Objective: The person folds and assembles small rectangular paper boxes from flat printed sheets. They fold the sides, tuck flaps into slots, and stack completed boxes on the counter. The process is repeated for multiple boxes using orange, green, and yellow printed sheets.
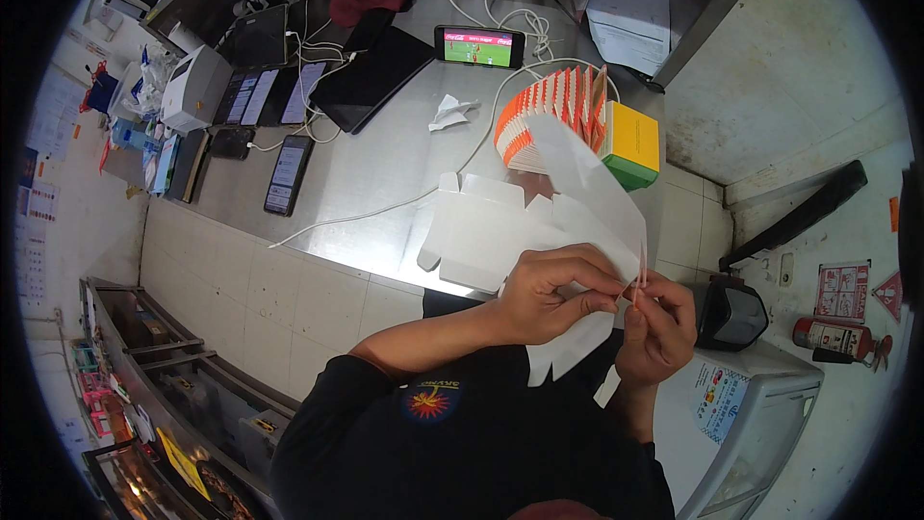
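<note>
Close to my body, my left hand (560, 295) and my right hand (658, 325) meet, both with fingers pinched on the edge of a white cardboard box blank (602, 183). One long panel of the blank rises past my fingers towards the back, and another part hangs below my hands. An orange edge shows between the fingertips. Flat on the steel counter, left of my hands, lies white die-cut cardboard (481, 231) with cut flaps; whether it joins the held piece I cannot tell. Beyond it stand several orange-and-white striped folded cartons (544, 116), fanned in a row.
A yellow-and-green box (632, 143) stands right of the striped cartons. Crumpled white paper (452, 113) lies on the counter (385, 173). A phone playing video (478, 46) leans at the back. White cables, other phones (289, 174) and a black tablet (372, 79) spread leftward.
</note>
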`<action>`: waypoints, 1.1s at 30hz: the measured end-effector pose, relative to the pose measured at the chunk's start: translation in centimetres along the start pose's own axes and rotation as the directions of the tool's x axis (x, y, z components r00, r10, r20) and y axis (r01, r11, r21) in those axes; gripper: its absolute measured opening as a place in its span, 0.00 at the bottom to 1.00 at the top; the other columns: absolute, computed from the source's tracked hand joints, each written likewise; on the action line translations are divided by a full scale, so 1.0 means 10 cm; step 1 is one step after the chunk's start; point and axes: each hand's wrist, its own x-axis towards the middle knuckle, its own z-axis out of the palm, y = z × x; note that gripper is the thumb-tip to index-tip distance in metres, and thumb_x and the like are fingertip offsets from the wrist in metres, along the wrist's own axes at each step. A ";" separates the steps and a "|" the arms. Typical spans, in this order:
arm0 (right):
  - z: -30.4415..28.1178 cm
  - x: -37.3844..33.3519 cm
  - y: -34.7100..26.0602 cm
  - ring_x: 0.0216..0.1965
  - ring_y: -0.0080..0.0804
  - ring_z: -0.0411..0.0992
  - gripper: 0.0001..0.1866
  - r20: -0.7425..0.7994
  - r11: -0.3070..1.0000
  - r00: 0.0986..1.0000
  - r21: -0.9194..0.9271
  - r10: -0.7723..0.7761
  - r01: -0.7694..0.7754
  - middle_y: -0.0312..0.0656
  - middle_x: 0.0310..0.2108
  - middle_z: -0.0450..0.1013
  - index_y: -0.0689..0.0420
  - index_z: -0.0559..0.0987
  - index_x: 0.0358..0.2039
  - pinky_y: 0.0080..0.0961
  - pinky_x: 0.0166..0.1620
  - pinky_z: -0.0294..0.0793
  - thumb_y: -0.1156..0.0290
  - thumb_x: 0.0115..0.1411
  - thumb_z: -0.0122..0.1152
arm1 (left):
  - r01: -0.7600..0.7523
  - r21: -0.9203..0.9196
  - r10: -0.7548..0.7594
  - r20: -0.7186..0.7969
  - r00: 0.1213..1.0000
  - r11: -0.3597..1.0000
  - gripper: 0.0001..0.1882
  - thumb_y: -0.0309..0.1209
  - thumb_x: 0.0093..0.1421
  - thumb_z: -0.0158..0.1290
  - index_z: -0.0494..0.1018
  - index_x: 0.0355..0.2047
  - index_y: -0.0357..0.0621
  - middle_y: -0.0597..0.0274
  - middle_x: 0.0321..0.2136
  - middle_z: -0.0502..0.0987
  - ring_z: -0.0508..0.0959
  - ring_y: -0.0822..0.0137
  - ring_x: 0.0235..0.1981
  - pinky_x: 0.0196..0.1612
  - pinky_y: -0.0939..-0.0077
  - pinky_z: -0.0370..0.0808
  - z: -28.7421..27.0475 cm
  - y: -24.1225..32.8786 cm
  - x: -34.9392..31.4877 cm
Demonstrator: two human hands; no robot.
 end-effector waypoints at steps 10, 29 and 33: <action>-0.11 0.06 -0.06 0.56 0.46 0.83 0.11 0.139 0.991 0.985 0.073 0.102 -0.113 0.51 0.51 0.78 0.61 0.91 0.44 0.35 0.56 0.90 0.85 0.61 0.76 | 0.019 0.114 -0.020 0.006 1.000 0.993 0.14 0.24 0.63 0.72 0.86 0.49 0.40 0.54 0.48 0.88 0.89 0.57 0.48 0.51 0.65 0.84 -0.02 -0.01 -0.05; -0.02 0.08 -0.05 0.65 0.46 0.79 0.08 0.121 0.964 0.970 0.141 0.210 -0.227 0.58 0.65 0.75 0.61 0.91 0.39 0.31 0.53 0.89 0.79 0.59 0.82 | -0.008 0.104 0.009 -0.002 1.000 0.995 0.13 0.30 0.65 0.74 0.85 0.45 0.36 0.53 0.48 0.85 0.87 0.60 0.47 0.50 0.68 0.82 -0.01 0.05 -0.03; 0.01 0.07 -0.06 0.64 0.46 0.79 0.09 0.068 0.977 0.979 0.085 0.190 -0.196 0.58 0.66 0.75 0.60 0.89 0.38 0.33 0.59 0.85 0.79 0.59 0.83 | -0.020 0.172 0.023 -0.015 1.000 0.985 0.11 0.26 0.67 0.70 0.84 0.46 0.34 0.50 0.45 0.88 0.90 0.57 0.43 0.47 0.68 0.84 0.01 0.10 -0.02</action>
